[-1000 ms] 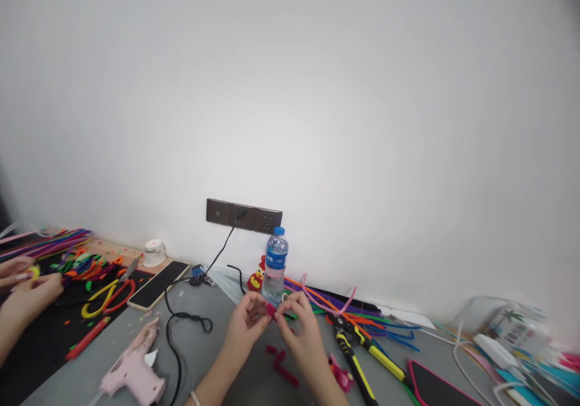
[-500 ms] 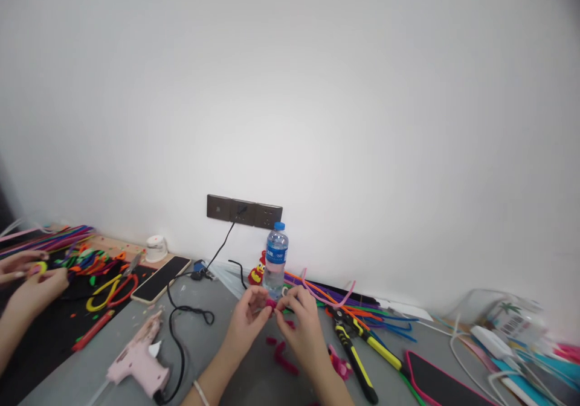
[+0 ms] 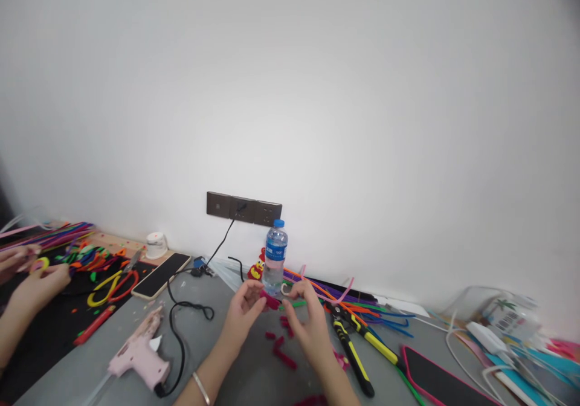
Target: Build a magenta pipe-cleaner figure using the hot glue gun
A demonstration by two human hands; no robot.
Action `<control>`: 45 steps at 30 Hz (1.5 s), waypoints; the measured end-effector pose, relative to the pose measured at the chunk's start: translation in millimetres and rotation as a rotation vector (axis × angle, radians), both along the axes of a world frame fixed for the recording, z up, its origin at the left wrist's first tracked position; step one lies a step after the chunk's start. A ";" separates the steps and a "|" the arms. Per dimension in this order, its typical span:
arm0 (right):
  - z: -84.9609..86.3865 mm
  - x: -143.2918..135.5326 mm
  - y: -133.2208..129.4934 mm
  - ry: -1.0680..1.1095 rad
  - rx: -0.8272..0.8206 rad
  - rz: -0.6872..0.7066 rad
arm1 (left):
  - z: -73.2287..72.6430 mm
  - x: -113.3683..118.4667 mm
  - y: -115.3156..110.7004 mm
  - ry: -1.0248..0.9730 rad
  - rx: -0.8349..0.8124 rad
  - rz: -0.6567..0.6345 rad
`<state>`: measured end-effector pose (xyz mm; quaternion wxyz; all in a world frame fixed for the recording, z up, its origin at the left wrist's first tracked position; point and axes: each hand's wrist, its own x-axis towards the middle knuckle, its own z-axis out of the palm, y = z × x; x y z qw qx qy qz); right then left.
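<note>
Between the thumb and fingers of my left hand (image 3: 244, 309) is a dark pink fuzzy piece (image 3: 270, 300). My right hand (image 3: 306, 315) is just to its right, thumb and index finger apart, with a green stem (image 3: 299, 304) passing behind the fingers. Whether the right fingertips hold anything small cannot be made out. Short dark red pieces (image 3: 284, 355) lie on the grey table below the hands. Behind them stand a water bottle (image 3: 275, 258) and a small red and yellow figure (image 3: 256, 267).
Yellow-black pliers (image 3: 353, 351), coloured stems (image 3: 380, 318) and a pink-edged phone (image 3: 441, 379) lie to the right. A pink glue gun (image 3: 140, 357), its black cable, a phone (image 3: 162, 275) and scissors (image 3: 113, 288) lie left. Another person's hands (image 3: 38, 285) work at far left.
My right hand's thumb and index finger have moved apart and away from the pink piece, which now shows more in my left hand. The view has shifted slightly.
</note>
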<state>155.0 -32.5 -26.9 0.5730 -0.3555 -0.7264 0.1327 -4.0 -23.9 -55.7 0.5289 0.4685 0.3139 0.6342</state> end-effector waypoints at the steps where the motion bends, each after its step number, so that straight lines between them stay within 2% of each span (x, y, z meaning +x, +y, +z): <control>1: -0.3 0.8 0.4 0.018 -0.028 0.015 | 1.0 -0.3 -0.5 -0.012 -0.001 -0.002; 8: -11.6 -6.1 2.3 -0.060 -0.179 0.130 | 4.3 -0.4 -4.7 -0.006 -0.014 -0.038; 16: -9.9 -2.6 0.4 -0.120 -0.106 0.025 | 8.2 2.7 -8.0 0.032 -0.010 -0.063; 20: -9.5 -1.2 2.1 -0.159 -0.098 0.046 | 7.8 0.4 -6.4 0.101 0.015 -0.036; 26: -5.8 0.1 3.0 -0.105 -0.081 0.110 | 3.5 -2.9 -2.2 0.129 0.057 0.018; 31: -0.7 2.5 2.4 -0.104 -0.075 0.108 | 3.8 -2.6 -1.9 0.121 0.054 0.014; 38: -3.8 2.3 2.7 -0.122 -0.092 0.094 | 2.4 -2.4 -2.1 0.163 0.098 -0.004; 45: -6.9 3.6 5.2 -0.147 -0.101 0.081 | 3.4 1.4 -2.9 0.115 0.020 0.031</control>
